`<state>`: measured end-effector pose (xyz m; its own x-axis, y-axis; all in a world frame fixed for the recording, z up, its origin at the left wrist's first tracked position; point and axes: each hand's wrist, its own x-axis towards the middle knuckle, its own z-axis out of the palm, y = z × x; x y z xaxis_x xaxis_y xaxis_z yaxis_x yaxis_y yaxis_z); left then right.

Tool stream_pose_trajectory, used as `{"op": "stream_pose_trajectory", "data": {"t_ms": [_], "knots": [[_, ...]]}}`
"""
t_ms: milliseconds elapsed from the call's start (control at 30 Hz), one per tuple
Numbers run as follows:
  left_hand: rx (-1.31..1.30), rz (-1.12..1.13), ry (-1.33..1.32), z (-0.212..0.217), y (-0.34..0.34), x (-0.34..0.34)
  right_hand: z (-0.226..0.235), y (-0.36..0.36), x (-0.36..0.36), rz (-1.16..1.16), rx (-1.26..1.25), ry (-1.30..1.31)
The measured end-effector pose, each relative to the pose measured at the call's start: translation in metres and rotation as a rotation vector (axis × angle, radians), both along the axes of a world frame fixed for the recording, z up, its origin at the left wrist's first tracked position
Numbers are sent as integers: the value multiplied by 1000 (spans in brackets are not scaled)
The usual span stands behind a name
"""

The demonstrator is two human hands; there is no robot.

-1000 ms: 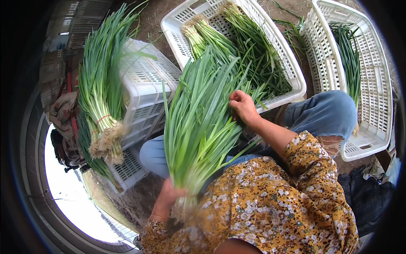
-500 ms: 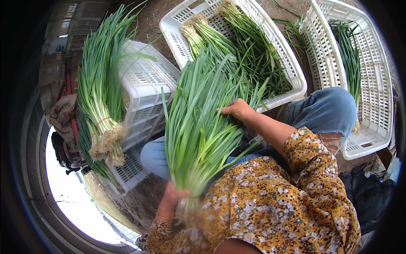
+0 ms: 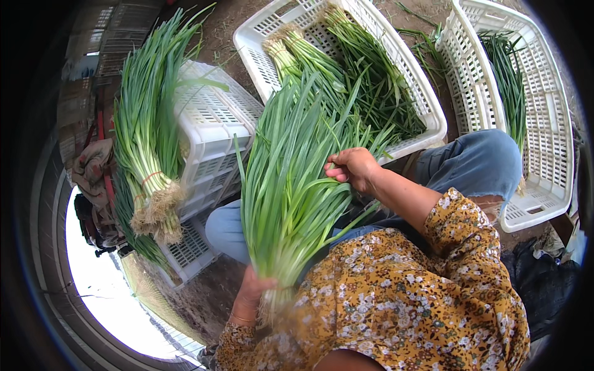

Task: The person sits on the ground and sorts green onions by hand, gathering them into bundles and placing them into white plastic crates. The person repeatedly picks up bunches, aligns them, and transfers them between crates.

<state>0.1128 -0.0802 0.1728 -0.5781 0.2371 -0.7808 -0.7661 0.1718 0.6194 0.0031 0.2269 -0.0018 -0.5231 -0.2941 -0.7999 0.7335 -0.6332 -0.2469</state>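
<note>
Head view: bunch of green onions (image 3: 291,185) stands fanned over the person's lap, roots down, leaves spreading toward the middle crate (image 3: 427,102)
Left hand (image 3: 250,297): fingers wrapped around the root end of the bunch, low at the lap
Right hand (image 3: 352,168): fingers pinched narrow on a few leaves at the bunch's right edge
Slip risk: the loose, untied bunch could splay or drop stalks onto the dirt floor (image 3: 204,297) if the left grip eases
Tear risk: a hard pull by the right hand could snap good leaves
Nearby: tied bunch (image 3: 145,142) lies on an overturned crate (image 3: 213,133) at left; right crate (image 3: 538,123) holds a few stalks
</note>
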Motion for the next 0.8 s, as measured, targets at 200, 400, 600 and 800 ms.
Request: {"op": "stream_pose_trajectory", "data": {"t_ms": [200,400,600,800], "knots": [[8,14,-9,1,5,-1,-3,-3,8,-106,60,-6],[-1,-13,1,7,6,-4,-17,44,-48,-508,204,56],[-17,-59,26,10,2,-8,-18,33,-59,46,750,588],[-25,-66,17,7,-2,-5,-36,18,-49,516,664,521]]}}
